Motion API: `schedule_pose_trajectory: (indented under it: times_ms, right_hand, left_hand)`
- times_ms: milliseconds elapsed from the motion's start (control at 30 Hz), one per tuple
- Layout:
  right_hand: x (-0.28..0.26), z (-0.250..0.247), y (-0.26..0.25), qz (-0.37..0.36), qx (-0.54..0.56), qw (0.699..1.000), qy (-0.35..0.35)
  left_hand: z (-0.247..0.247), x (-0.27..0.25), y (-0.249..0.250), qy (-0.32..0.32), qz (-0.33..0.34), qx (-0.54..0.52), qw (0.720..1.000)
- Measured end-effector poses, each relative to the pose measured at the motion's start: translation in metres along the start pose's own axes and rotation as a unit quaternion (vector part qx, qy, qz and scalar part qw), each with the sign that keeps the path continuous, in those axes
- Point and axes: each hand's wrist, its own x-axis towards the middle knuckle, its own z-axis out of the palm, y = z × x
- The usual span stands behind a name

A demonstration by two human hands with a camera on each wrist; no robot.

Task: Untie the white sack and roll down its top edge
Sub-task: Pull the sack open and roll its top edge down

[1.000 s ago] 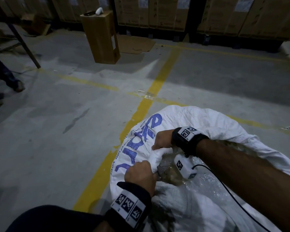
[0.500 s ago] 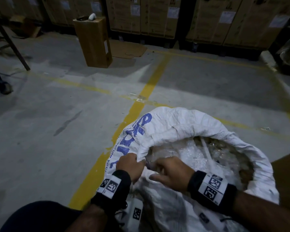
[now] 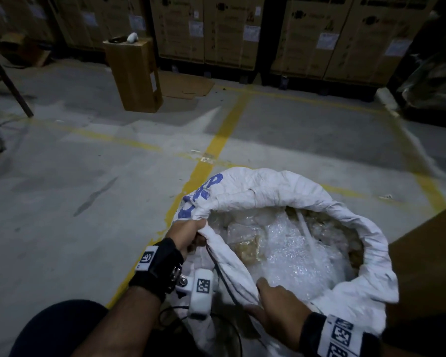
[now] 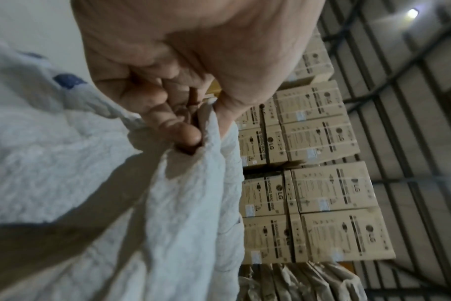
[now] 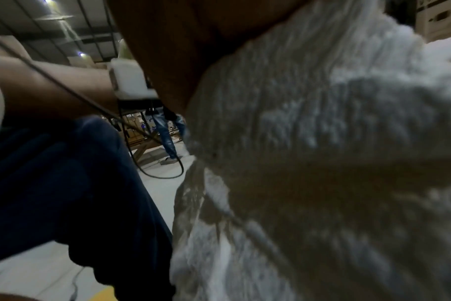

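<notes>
Our right hand [image 3: 278, 309] grips the near rim of the white sack [image 3: 281, 188], which stands open on the floor [image 3: 62, 202]; our left hand [image 3: 188, 234] pinches the left rim. We judge untying done; next, fold the near edge outward. A brown box [image 3: 428, 266] crowds its right side.

A tall cardboard box [image 3: 133, 73] stands on the concrete floor [image 3: 62, 202] near crossing yellow lines [image 3: 218, 143]. A flat cardboard sheet [image 3: 186, 86] lies just beside it. Stacked cartons [image 3: 229, 29] line the back wall.
</notes>
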Motion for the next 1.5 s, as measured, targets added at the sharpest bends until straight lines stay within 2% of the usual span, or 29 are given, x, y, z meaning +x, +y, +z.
schedule_pose_trajectory:
  times_ms: [100,167,267,367,500,600,700,733,833,900,967,1100,1167,1267,1367,1400,1433,1467,1500]
  right_hand:
    - [0.000,0.009,-0.004,0.035,0.007,0.999,0.013]
    - [0.001,-0.004,-0.007,0.030,0.030,0.999,0.034]
    - [0.007,-0.031,-0.017,-0.012,0.023,0.996,0.082]
    - [0.029,-0.036,-0.030,-0.056,0.001,0.989,0.140]
    - [0.048,-0.007,-0.037,-0.023,0.001,0.995,0.097]
    - [0.044,0.018,-0.027,0.007,-0.060,0.995,0.085]
    - [0.043,0.025,-0.022,-0.012,-0.126,0.989,0.078]
    - [0.044,0.023,-0.022,-0.026,-0.108,0.991,0.073]
    - [0.042,-0.002,-0.025,-0.071,0.042,0.996,0.015]
    - [0.043,-0.026,-0.030,-0.077,0.115,0.990,0.034]
    - [0.053,-0.038,-0.035,-0.076,0.129,0.987,0.065]
    - [0.073,-0.025,-0.044,-0.059,0.130,0.989,0.039]
    - [0.076,-0.016,-0.049,-0.044,0.094,0.991,0.090]
    - [0.075,-0.003,-0.056,-0.018,-0.061,0.981,0.185]
    - [0.077,0.012,-0.058,-0.006,-0.152,0.965,0.216]
    - [0.080,0.017,-0.057,-0.005,-0.143,0.967,0.211]
    - [0.079,0.018,-0.057,-0.004,-0.124,0.972,0.199]
    - [0.079,0.019,-0.059,-0.006,-0.112,0.975,0.193]
    - [0.080,0.020,-0.061,-0.011,-0.109,0.976,0.188]
  left_hand:
    - [-0.002,-0.002,0.003,0.001,0.008,-0.030,1.000]
    - [-0.004,-0.005,0.003,0.004,0.021,-0.022,1.000]
    - [-0.004,-0.008,0.002,-0.002,0.026,0.002,1.000]
    - [-0.004,-0.009,0.004,0.000,0.029,0.011,1.000]
    - [-0.010,-0.012,0.007,-0.005,0.025,-0.002,1.000]
    - [-0.017,-0.014,0.011,-0.005,0.024,-0.001,1.000]
    - [-0.020,-0.015,0.012,-0.003,0.050,0.026,0.998]
    - [-0.020,-0.016,0.012,-0.002,0.060,0.038,0.997]
    - [-0.020,-0.015,0.007,-0.007,0.071,0.064,0.995]
    - [-0.019,-0.013,0.005,-0.011,0.074,0.077,0.994]
    - [-0.016,-0.011,0.003,-0.013,0.075,0.084,0.994]
    - [-0.020,-0.009,0.003,-0.032,0.068,0.068,0.995]
    - [-0.026,-0.007,0.002,-0.059,0.054,0.028,0.996]
    - [-0.027,-0.002,-0.005,-0.118,0.012,-0.100,0.988]
    - [-0.019,-0.002,-0.013,-0.103,-0.018,-0.157,0.982]
    - [-0.017,-0.004,-0.013,-0.078,-0.007,-0.134,0.988]
    - [-0.016,-0.009,-0.011,-0.039,0.021,-0.067,0.997]
    - [-0.017,-0.014,-0.011,0.013,0.060,0.041,0.997]
    - [-0.019,-0.019,-0.013,0.078,0.099,0.174,0.977]
